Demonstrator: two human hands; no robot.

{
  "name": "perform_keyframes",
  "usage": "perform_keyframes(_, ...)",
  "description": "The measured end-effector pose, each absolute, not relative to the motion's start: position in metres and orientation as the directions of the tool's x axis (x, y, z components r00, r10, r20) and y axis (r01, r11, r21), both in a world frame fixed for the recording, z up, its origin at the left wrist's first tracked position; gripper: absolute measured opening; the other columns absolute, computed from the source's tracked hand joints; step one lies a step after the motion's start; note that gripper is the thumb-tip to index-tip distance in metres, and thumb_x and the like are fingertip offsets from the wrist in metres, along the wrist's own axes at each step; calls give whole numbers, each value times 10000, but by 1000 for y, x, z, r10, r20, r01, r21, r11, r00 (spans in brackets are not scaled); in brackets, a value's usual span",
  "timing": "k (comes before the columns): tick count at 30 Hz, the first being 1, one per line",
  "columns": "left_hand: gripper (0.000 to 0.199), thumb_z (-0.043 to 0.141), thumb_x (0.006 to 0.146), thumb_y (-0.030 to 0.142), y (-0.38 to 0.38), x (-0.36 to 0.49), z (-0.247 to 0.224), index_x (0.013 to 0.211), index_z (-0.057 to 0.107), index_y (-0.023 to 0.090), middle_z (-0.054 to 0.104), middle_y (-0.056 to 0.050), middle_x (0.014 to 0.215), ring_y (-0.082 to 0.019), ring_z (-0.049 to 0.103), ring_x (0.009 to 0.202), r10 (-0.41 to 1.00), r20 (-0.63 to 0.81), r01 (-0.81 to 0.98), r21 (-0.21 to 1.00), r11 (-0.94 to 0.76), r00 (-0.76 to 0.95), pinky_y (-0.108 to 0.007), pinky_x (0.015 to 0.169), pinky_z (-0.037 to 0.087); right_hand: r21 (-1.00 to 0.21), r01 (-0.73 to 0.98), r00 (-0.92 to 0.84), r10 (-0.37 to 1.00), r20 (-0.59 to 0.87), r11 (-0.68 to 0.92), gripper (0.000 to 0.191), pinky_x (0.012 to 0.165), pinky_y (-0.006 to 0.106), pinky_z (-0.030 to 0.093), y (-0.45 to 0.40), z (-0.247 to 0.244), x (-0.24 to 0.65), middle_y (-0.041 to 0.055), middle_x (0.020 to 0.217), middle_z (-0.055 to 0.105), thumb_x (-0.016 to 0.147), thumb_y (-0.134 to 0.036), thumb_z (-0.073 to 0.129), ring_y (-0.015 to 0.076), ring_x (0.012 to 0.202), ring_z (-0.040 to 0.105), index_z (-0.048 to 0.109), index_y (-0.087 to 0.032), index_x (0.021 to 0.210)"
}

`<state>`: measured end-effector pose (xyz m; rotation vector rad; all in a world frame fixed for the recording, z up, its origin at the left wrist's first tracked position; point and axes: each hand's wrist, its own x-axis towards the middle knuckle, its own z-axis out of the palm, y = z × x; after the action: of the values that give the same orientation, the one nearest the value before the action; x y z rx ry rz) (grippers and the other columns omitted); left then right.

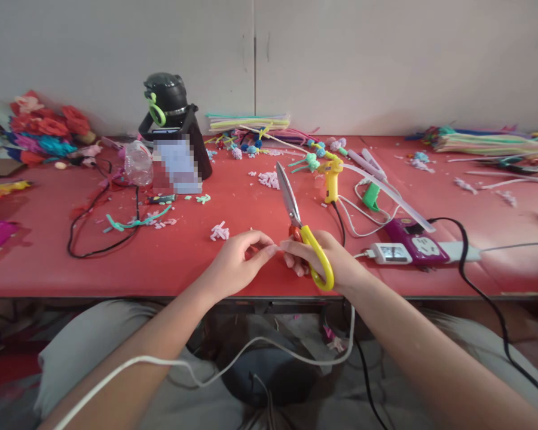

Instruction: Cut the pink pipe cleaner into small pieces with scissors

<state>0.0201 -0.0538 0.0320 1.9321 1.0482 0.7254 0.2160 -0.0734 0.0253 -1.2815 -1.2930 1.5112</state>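
Your right hand [329, 257] grips the scissors [307, 230] near the table's [233, 278] front edge, blades angled up and away. Your left hand [242, 260] brings thumb and forefinger together, fingertips meeting the right's — whether they pinch anything, you cannot tell. Bare red surface lies left of your left wrist; the yellow glue gun [332, 182] and purple power strip [419, 243] crowd your right — pink clippings [219, 231] sit just beyond your left hand.

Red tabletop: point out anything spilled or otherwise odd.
Pink clippings lie loose in small heaps, like spilled scraps, and a long translucent stick slants awkwardly from the yellow glue gun over the purple power strip. Nothing looks clearly damaged.
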Motion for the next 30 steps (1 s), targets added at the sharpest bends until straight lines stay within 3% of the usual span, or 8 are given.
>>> perform_keyframes(6, 228, 552, 948, 364, -55, 23, 34, 848, 644, 181, 699, -25, 876, -172, 638, 870, 869, 48, 346, 905, -247, 493, -314, 831, 474, -977, 75, -217, 953, -209, -197, 377, 477, 233, 385, -74, 25, 216, -1, 548, 607, 793, -470, 727, 92, 458, 536, 614, -172, 593)
perform_keyframes(11, 267, 538, 944, 403, -54, 26, 26, 795, 562, 182, 596, 4, 748, -153, 586, 752, 870, -40, 240, 966, -91, 491, -295, 747, 471, -980, 84, -228, 953, -198, -183, 375, 470, 233, 377, -74, 21, 216, -1, 546, 609, 797, -477, 724, 93, 456, 540, 619, -173, 605)
perform_keyframes(18, 322, 409, 1001, 429, -62, 30, 30, 775, 472, 208, 497, 33, 657, -133, 486, 629, 851, -81, 345, 931, -122, 518, -281, 651, 407, -982, 75, -245, 951, -187, -174, 396, 474, 231, 371, -75, 25, 213, -5, 552, 602, 801, -491, 721, 85, 450, 527, 612, -169, 596)
perform_keyframes(25, 322, 385, 1009, 429, -54, 25, 20, 777, 438, 213, 437, 25, 712, -126, 436, 644, 873, 29, 297, 934, -197, 486, -259, 621, 411, -973, 183, -237, 955, -181, -139, 451, 450, 239, 285, -76, 28, 218, -45, 426, 456, 834, -544, 678, 76, 408, 413, 578, -182, 584)
perform_keyframes(30, 329, 412, 1003, 399, -36, 9, 19, 736, 397, 208, 402, 40, 650, -102, 407, 568, 930, 69, 296, 937, -185, 362, -239, 559, 368, -929, 357, -134, 980, -150, -94, 489, 469, 241, 265, -71, 22, 235, -46, 520, 465, 751, -627, 719, 83, 478, 388, 548, -185, 631)
